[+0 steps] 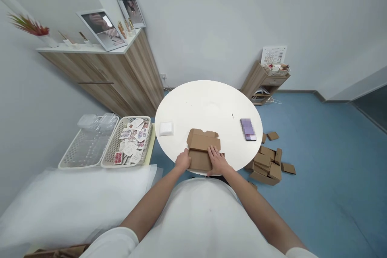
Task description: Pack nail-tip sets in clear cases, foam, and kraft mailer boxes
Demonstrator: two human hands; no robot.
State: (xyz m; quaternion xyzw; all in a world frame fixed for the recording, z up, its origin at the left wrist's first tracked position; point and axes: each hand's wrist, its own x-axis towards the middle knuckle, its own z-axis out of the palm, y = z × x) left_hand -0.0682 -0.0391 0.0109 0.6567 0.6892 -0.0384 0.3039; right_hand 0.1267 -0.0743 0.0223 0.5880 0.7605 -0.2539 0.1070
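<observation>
A brown cardboard box [200, 159] lies at the near edge of the round white table [208, 98], its lid [203, 141] folded back away from me. My left hand [183, 160] grips the box's left side wall, thumb near the rim. At the right side, my right hand [217, 160] holds the wall, with its fingers reaching over into the box. A small side flap shows beyond my right hand. The bottom of the box looks bare, though my right fingers hide part of it.
A white packet [166, 128] lies at the table's left, a blurred purple item [248, 129] at its right. Baskets of cards [133, 141] and clear plastic packs [90, 147] stand to the left. Several cardboard boxes [266, 165] are piled on the floor at right.
</observation>
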